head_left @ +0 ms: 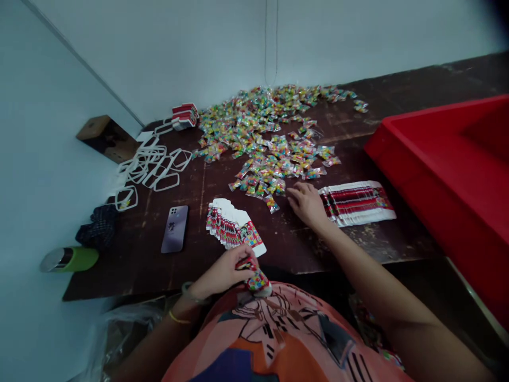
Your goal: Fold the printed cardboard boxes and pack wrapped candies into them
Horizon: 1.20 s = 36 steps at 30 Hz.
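My left hand [227, 270] is closed around a small red printed carton [257, 277], close against my shirt at the table's front edge. Just beyond it lies a fanned stack of flat printed cartons [234, 225] with white flaps. My right hand [309, 206] is over the table with its fingers loosely bent and apart, holding nothing I can see. Its fingertips are at the near edge of a large pile of small clear candy packets [274, 154] with multicoloured pieces inside. Right of that wrist, a long overlapping row of red and white cartons [358, 203] is spread out.
A big red bin [433, 132] stands at the right. On the left are a phone [175, 229], white band loops [153, 164], a brown box [108, 139], a dark cloth [96, 227] and a green bottle [81, 259]. A carton stack [185, 116] sits by the wall.
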Each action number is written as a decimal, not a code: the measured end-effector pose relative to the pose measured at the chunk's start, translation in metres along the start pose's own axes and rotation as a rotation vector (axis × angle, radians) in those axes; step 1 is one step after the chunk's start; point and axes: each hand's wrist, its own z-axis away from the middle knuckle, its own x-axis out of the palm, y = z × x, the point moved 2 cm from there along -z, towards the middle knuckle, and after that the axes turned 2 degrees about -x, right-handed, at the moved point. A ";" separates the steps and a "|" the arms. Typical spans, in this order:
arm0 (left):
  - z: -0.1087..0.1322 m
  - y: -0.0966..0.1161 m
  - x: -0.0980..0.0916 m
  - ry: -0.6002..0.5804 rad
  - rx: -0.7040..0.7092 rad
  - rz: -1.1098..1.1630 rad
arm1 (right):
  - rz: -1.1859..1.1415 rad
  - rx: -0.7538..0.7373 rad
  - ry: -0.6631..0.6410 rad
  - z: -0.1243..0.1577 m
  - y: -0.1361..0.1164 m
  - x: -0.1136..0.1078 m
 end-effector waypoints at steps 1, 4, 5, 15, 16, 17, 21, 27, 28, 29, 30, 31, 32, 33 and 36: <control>0.007 0.000 -0.011 -0.043 -0.038 -0.110 | 0.059 0.018 -0.001 0.003 0.002 0.007; 0.024 -0.007 -0.031 -0.162 -0.155 -0.293 | 0.077 -0.016 -0.062 0.043 -0.011 0.022; 0.026 -0.010 -0.033 -0.145 -0.170 -0.245 | 0.036 -0.059 -0.099 0.064 -0.019 0.023; -0.037 -0.028 0.043 -0.013 -0.153 0.527 | -0.642 -0.064 -0.386 0.174 -0.032 -0.031; -0.045 -0.027 0.050 -0.028 -0.138 0.491 | -0.725 -0.005 -0.387 0.168 -0.036 -0.038; -0.051 -0.024 0.057 -0.042 -0.112 0.442 | -0.790 0.055 -0.378 0.159 -0.041 -0.045; -0.063 -0.014 0.074 -0.061 0.033 0.232 | -0.776 0.149 -0.265 0.117 -0.051 -0.064; -0.056 -0.014 0.078 -0.002 0.065 0.191 | -0.550 -0.113 -0.360 0.088 -0.057 -0.069; -0.055 -0.015 0.078 0.010 0.041 0.226 | -0.566 -0.151 -0.368 0.088 -0.059 -0.069; -0.053 -0.016 0.078 0.017 0.015 0.267 | -0.593 -0.155 -0.339 0.089 -0.061 -0.069; -0.052 -0.016 0.077 0.021 -0.010 0.308 | -0.620 -0.130 -0.282 0.090 -0.061 -0.069; -0.050 -0.015 0.077 0.020 -0.031 0.342 | -0.639 -0.092 -0.212 0.092 -0.062 -0.068; -0.049 -0.014 0.077 0.017 -0.046 0.368 | -0.650 -0.053 -0.153 0.095 -0.062 -0.066; -0.048 -0.013 0.077 0.017 -0.050 0.388 | -0.658 -0.023 -0.119 0.098 -0.063 -0.063; -0.047 -0.011 0.076 0.031 -0.008 0.438 | -0.678 0.010 -0.119 0.112 -0.068 -0.052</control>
